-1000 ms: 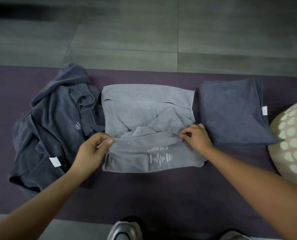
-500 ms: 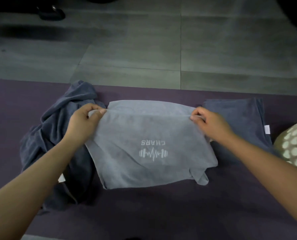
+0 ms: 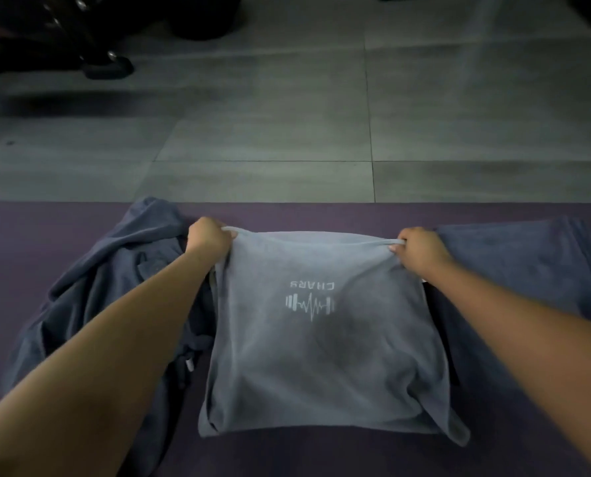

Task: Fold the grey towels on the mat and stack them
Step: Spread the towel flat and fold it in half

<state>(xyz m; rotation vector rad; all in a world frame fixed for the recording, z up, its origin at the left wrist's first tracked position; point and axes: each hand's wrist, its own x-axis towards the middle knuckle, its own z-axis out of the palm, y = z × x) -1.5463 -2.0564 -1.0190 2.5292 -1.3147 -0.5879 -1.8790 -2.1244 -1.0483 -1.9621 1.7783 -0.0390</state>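
Note:
A light grey towel with a white dumbbell logo lies folded in the middle of the purple mat. My left hand grips its far left corner and my right hand pinches its far right corner, with the top edge stretched between them. A crumpled dark grey towel lies to the left, partly under my left forearm. A folded dark grey towel with a white tag lies flat to the right.
Grey tiled floor stretches beyond the mat's far edge. Dark objects, one a black wheeled base, stand at the top left. Bare mat shows along the near edge in front of the light towel.
Both hands carried the towel's near edge up and over to its far edge, folding it in half. The logo now faces up. The camera tilted forward.

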